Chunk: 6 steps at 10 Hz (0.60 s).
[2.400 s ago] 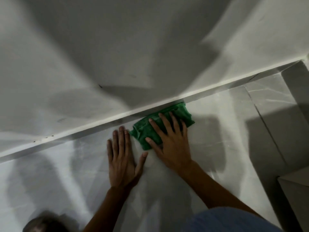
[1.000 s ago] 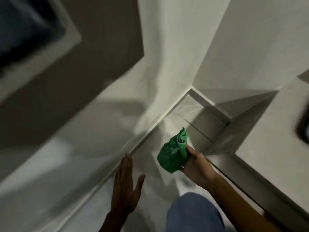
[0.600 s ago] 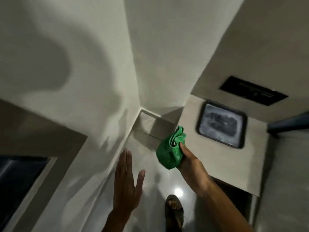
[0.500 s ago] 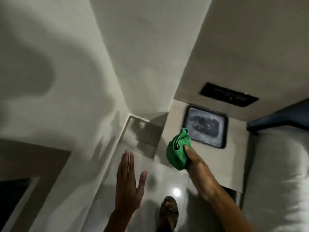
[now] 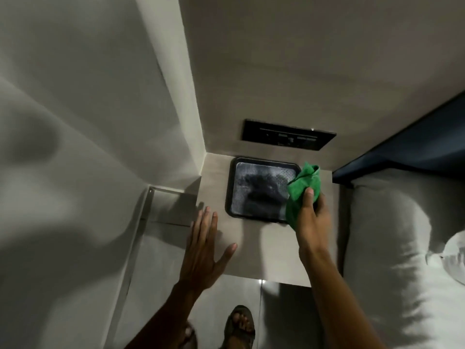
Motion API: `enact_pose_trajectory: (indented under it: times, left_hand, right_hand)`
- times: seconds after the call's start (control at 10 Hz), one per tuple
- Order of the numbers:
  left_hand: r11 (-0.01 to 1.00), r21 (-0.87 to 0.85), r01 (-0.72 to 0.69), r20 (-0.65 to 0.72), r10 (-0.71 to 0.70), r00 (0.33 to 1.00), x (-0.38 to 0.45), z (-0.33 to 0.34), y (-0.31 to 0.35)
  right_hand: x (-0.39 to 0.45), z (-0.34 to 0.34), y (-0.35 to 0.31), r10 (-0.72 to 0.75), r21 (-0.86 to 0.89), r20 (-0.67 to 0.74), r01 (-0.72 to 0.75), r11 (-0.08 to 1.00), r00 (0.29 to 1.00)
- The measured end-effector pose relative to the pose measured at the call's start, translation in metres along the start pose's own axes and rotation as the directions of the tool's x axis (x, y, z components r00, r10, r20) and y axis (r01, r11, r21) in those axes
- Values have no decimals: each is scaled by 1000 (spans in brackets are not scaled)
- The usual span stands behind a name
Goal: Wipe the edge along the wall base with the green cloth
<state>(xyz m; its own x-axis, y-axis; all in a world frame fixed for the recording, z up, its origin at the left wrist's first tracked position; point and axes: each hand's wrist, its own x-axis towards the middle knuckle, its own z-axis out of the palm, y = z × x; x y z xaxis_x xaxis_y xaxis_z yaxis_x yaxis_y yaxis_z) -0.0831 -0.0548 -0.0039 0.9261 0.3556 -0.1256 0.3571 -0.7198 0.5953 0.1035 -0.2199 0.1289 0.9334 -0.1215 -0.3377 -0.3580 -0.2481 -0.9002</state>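
My right hand [image 5: 312, 217] grips the bunched green cloth [image 5: 302, 187] in the air, over the right edge of a dark tray on a bedside table. My left hand [image 5: 203, 250] is open with fingers spread, hovering over the table's left edge and holding nothing. The wall base edge [image 5: 136, 238] runs down the left side of the floor, well left of both hands. I am standing; the cloth is far from the floor.
A black-rimmed tray [image 5: 256, 190] lies on the grey bedside table [image 5: 264, 250]. A black switch panel [image 5: 286, 137] sits on the wall behind. A bed with a white pillow [image 5: 392, 248] fills the right. My sandalled foot [image 5: 239, 326] stands on the tiled floor.
I rose from kneeling at the wall base. My right hand lifted the cloth off the floor and carried it right, over the tray. My left hand left the floor and hangs open.
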Motion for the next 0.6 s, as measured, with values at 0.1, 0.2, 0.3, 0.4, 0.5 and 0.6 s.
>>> enact_pose_trajectory:
  times: [0.1,0.2,0.3,0.4,0.5,0.6]
  left_hand:
    - [991,114,-64,34,61,998,20,18,-24]
    - [962,248,-111,80,94,992,30,36,-41]
    - [928,358,-105,91,77,993,33,54,-52]
    - [902,416,-110,76,86,993,31,63,-56]
    - [910,396,-123,127,79,989,34,56,-55]
    - [969,226,-102,166,65,984,29,43,-48]
  right_hand:
    - [22,31,19,-72,-231,-66,55,971,995]
    - [35,70,48,-103,-518,90,135,845,991]
    - [36,101,87,69,-730,356,232,643,932]
    - [32,106,115,82,-789,420,319,525,904]
    - [36,99,111,72,-760,421,308,572,904]
    - [35,79,88,52,-696,427,291,657,903]
